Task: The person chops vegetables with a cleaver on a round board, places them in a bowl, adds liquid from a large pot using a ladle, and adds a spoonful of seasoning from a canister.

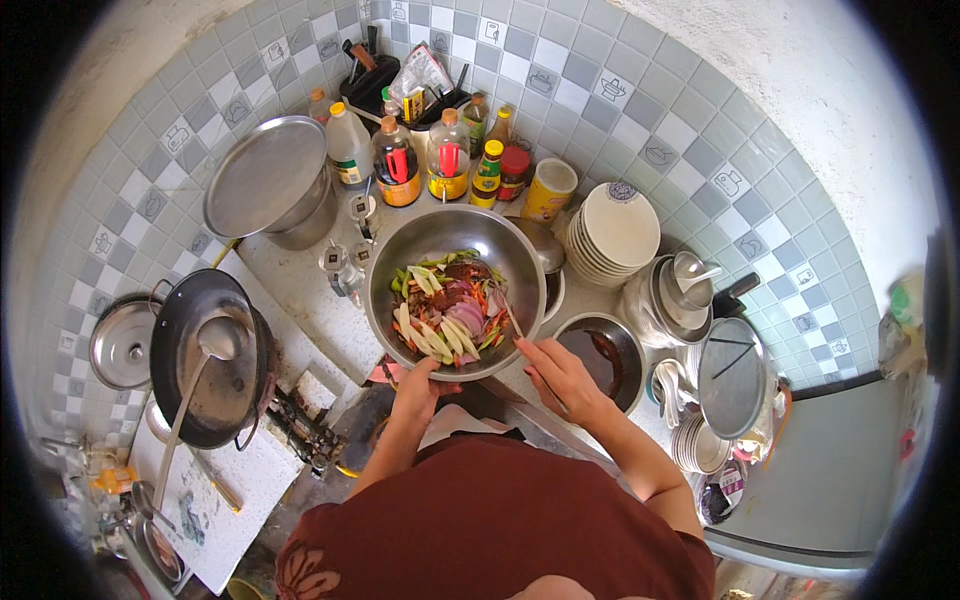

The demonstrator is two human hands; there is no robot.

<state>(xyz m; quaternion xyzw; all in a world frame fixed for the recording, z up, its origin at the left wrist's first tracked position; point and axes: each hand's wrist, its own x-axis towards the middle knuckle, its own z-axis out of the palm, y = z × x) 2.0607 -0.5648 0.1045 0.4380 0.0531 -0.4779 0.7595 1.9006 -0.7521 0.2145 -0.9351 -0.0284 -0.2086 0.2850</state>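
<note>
A large stainless steel mixing bowl (514, 240) is tilted towards me, with its near rim over the counter's front edge. My left hand (417, 386) grips that rim, thumb on top. In the bowl lie cut vegetables (450, 315): sliced purple onion, pale and green strips, orange shreds, and a dark reddish sauce or seasoning on top. My right hand (559, 375) holds a thin metal utensil (512, 315) by its handle; its far end reaches among the onion slices at the bowl's right side. To the right stands a steel basin (637, 352) with dark liquid in it.
A wok (169, 360) holding a ladle (220, 337) stands left, near a lidded steel pot (262, 176). Sauce bottles (396, 161) line the back, beside a yellow canister (550, 191). Stacked plates (619, 225), steel bowls (686, 289) and a round steel tray (731, 382) stand right.
</note>
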